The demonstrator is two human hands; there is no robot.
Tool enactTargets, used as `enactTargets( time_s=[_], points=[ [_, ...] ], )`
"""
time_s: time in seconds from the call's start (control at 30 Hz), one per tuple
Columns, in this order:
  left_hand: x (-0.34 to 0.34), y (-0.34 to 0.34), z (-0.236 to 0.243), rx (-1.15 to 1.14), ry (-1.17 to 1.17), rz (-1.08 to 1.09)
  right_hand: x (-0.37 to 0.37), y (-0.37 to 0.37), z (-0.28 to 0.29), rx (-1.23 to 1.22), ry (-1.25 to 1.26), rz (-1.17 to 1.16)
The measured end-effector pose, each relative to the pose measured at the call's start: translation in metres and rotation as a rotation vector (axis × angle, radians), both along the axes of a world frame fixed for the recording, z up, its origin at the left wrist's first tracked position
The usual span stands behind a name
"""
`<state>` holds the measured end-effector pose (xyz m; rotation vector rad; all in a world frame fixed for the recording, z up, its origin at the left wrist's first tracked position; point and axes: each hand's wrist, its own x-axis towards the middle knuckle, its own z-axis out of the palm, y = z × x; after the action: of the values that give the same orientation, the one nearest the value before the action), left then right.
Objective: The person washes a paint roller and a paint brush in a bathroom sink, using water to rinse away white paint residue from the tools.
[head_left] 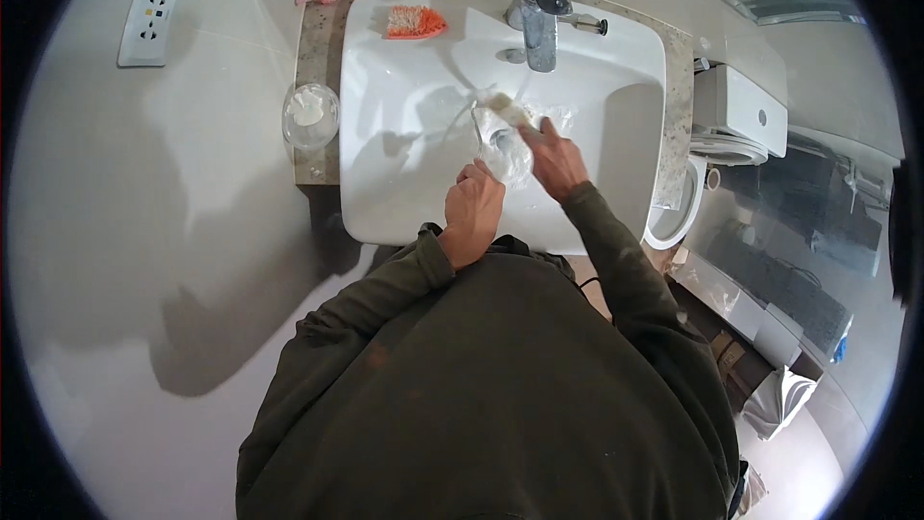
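Note:
Both my hands are over the white sink (395,202), close to its middle. My left hand (474,207) is closed around the near end of a slim, shiny utensil (477,130) that points toward the faucet; its exact kind is unclear. My right hand (556,162) grips a pale, brush-like scrubber (505,109), slightly blurred, its head right by the utensil's far end. Beneath them, white foam or suds (515,166) lie around the drain, partly hidden by my fingers.
A chrome faucet (541,24) stands at the sink's back. An orange-and-white scrub brush (414,22) rests on the back-left ledge. On the left counter is a clear bowl (311,117) with white contents. A toilet (736,116) stands to the right, and a wall outlet (149,17) is at far left.

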<state>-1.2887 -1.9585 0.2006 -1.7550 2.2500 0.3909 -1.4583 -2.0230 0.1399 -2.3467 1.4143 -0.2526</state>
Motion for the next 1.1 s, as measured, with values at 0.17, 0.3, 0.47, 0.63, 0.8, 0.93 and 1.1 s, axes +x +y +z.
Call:
enactTargets(
  time_s=[0.17,0.3,0.47,0.63,0.8,0.93,1.1],
  points=[
    [0.002,0.001,-0.010,-0.014,0.011,0.007,-0.016,0.003,-0.028,0.026,-0.012,-0.062],
    [0.006,0.008,-0.013,-0.038,0.015,-0.011,-0.062,0.012,-0.012,0.073,0.119,-0.087],
    [-0.001,0.004,-0.008,-0.048,-0.029,-0.004,-0.004,0.004,-0.002,0.033,-0.022,-0.003],
    [0.017,-0.015,0.013,-0.048,0.137,-0.157,-0.037,0.014,-0.012,0.087,0.098,-0.130],
    [0.061,-0.096,0.018,0.496,0.312,-0.159,-0.079,0.018,0.036,0.042,-0.081,-0.254],
    [0.094,-0.118,0.031,0.935,0.631,0.178,-0.079,0.026,0.043,0.023,-0.223,-0.365],
    [0.129,-0.092,-0.025,1.183,0.960,0.492,-0.060,0.037,0.024,0.135,-0.312,-0.413]
  ],
)
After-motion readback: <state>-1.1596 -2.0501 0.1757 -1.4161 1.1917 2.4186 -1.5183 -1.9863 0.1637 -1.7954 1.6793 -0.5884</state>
